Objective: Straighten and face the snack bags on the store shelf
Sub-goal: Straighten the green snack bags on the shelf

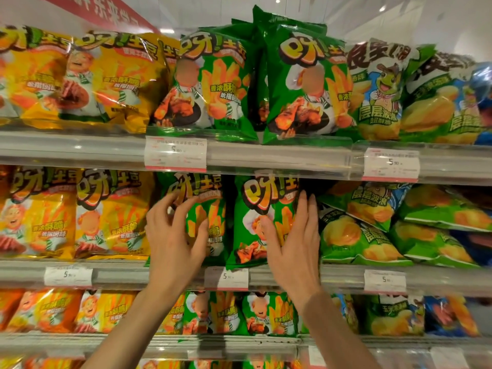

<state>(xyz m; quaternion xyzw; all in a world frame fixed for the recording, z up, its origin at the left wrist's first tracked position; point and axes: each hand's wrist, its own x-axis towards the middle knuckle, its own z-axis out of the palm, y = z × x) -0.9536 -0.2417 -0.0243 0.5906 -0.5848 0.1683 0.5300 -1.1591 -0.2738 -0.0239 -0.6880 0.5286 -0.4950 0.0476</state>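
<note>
Both hands work the middle shelf, where two glossy green foil snack bags printed with fries and a chef cartoon stand side by side. The left hand [174,235] has its fingers loosely curled over the face of the left green bag [205,209], thumb out toward three o'clock; whether it really pinches the foil I cannot tell. The right hand [295,243] lies with straight fingers along the right edge of the right green bag [255,222], fingertips pointing to twelve o'clock and the thumb pressed on the printed front.

To do this step well, I judge the right hand should nudge its bag toward nine o'clock until it stands upright, clear of the slumped pale-green crisp bags [354,235] at its three o'clock. The left hand should steady its bag without creasing it. Both fronts should end flush with the clear plastic shelf lip [119,275].

The left bag's lower half hides behind the left hand. Any bags behind the front row are out of sight. The price tags' small print is unreadable, and the frame edges are smeared.
</note>
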